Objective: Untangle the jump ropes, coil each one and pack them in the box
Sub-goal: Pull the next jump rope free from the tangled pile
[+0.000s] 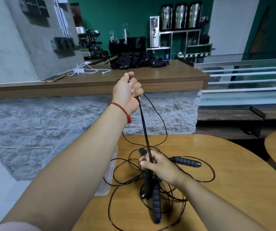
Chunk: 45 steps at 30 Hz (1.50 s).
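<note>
The left hand (127, 90) grips the rope (143, 124) high, the right hand (158, 165) pinches it at lower centre; slide down slowly so loops fall free.

1 head view, close, facing forward-down over table (233, 164) toward counter (167, 72).

Thin black jump-rope cords (165, 176) are looping over the glossy tan wood-grain surface (233, 189). Ribbed black foam handles (156, 204) are lying at 6 o'clock. A red string bracelet (122, 109) is circling the left wrist.
</note>
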Tool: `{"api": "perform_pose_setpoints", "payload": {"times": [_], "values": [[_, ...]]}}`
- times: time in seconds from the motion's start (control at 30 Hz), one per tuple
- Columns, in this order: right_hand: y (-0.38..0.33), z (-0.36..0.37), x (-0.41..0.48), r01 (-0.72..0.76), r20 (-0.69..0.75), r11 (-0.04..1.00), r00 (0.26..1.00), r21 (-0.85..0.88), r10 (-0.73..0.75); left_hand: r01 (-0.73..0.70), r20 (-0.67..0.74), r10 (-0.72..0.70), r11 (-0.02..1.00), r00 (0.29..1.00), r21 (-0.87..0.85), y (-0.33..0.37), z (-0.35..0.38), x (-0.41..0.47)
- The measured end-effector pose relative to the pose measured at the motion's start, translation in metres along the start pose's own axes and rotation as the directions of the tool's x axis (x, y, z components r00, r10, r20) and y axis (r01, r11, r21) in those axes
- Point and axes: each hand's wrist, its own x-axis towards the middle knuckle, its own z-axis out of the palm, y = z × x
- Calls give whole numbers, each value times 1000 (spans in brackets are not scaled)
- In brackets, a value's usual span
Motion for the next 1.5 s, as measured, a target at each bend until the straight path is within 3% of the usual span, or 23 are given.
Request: {"api": "perform_pose_setpoints", "payload": {"times": [0.1, 0.17, 0.23, 0.3, 0.4, 0.53, 0.6, 0.7, 0.77, 0.87, 0.97, 1.1, 1.2, 1.27, 1.3, 1.4, 1.5], "values": [[1, 3, -7, -24, -33, 1000, 999, -16, 24, -6, -99, 16, 996, 995, 95, -1, -14, 6], [-5, 4, -9, -15, -58, 997, 998, 71, 19, 23, -203, 40, 954, 978, 299, -2, -24, 14], [-15, 4, -8, -12, -100, 979, 994, 201, 33, 121, -217, 2, 825, 976, 552, -6, -39, 17], [-26, 2, -4, -28, -159, 929, 983, 368, 92, 236, -202, -129, 651, 971, 722, -17, -57, 6], [-49, -5, 4, 38, -221, 732, 963, 681, 156, 258, -122, -280, 523, 952, 812, -51, -84, -25], [-79, -28, 17, 52, -166, 529, 971, 847, 171, 289, -4, -399, 655, 917, 698, -108, -116, -74], [-90, -37, 23, 24, -127, 473, 974, 881, 186, 386, -48, -451, 699, 891, 602, -127, -122, -99], [-98, -44, 31, 14, -115, 496, 978, 868, 174, 440, -22, -519, 702, 855, 559, -144, -145, -125], [-100, -46, 35, 10, -107, 496, 980, 868, 168, 428, 77, -538, 741, 839, 518, -149, -161, -140], [-98, -53, 37, -4, -83, 456, 982, 890, 170, 388, 165, -502, 804, 849, 451, -156, -171, -153], [-92, -56, 37, -25, -40, 372, 985, 928, 168, 246, 124, -424, 712, 897, 657, -164, -173, -159], [-86, -51, 41, -52, -4, 318, 985, 947, 173, 200, 93, -370, 676, 924, 709, -168, -172, -154], [-83, -53, 46, -49, 2, 279, 986, 959, 166, 98, 76, -286, 547, 955, 831, -171, -170, -141], [-80, -55, 48, -50, 1, 301, 987, 952, 160, 120, 32, -302, 470, 953, 875, -171, -171, -138], [-78, -55, 50, -48, -3, 321, 988, 946, 155, 147, 24, -322, 497, 947, 855, -172, -173, -137], [-68, -59, 54, 3, -67, 424, 988, 906, 136, 264, -12, -328, 738, 945, 621, -180, -182, -133], [-54, -67, 63, 4, -87, 515, 987, 857, 136, 361, -155, -326, 844, 932, 396, -181, -191, -121]]}}
